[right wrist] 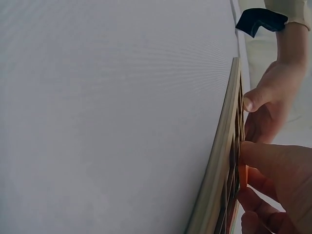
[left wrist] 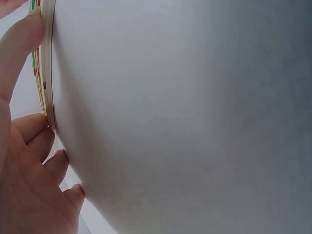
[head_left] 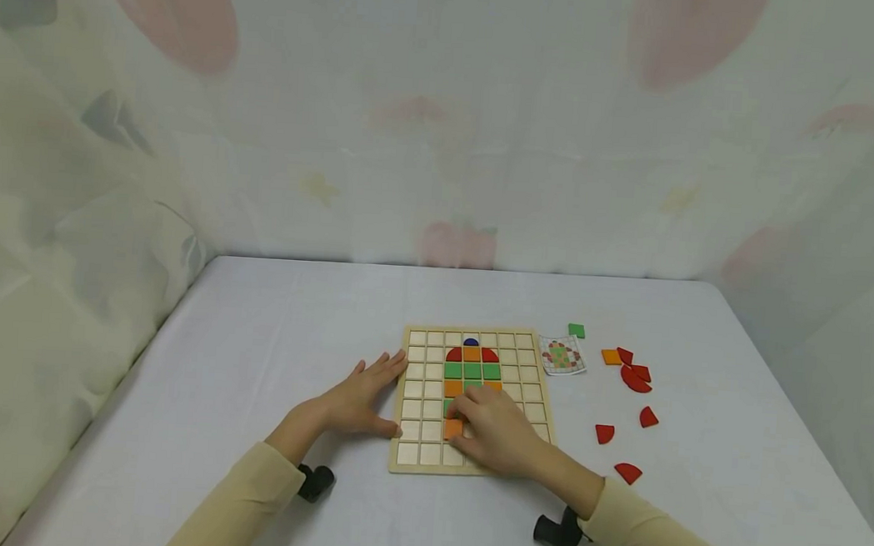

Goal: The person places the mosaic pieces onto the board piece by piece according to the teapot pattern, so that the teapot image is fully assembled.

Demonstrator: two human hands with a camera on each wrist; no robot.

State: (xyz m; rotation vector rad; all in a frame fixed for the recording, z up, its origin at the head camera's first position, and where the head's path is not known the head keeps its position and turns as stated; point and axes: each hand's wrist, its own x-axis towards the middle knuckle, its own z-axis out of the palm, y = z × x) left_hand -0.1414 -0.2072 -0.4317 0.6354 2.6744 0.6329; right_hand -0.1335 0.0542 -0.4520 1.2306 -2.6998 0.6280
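Currently, the right hand [head_left: 498, 427] has its grip closed in a pinch, thumb and bent fingers set on either side of an orange square [head_left: 453, 429]. From the right wrist, the square's orange edge shows between thumb and fingers, just at the board's face; whether it lies fully down or slightly raised cannot be told. The left hand [head_left: 357, 398] has its grip spread wide, with fingers stretched out and thumb apart, the tips touching the left edge of the wooden board [head_left: 440, 472].

The pinched square is at a cell in the second row from the board's near edge, third column from the left, directly nearer the person than a partly hidden green square [head_left: 447, 407]. Its sides run roughly along the grid lines; being square, it has no long axis. The coloured pieces on the board form a figure whose length runs from far to near, with a blue half-round [head_left: 471, 342] at its far end, curved side away from the person.

White cloth covers the counter [head_left: 293, 298], stretching from the board's left edge to the counter's left side, and the counter's far edge lies well beyond the board. On the right, a patterned card [head_left: 562, 357] lies just beside the board, and loose red pieces [head_left: 604, 433] are scattered farther out.
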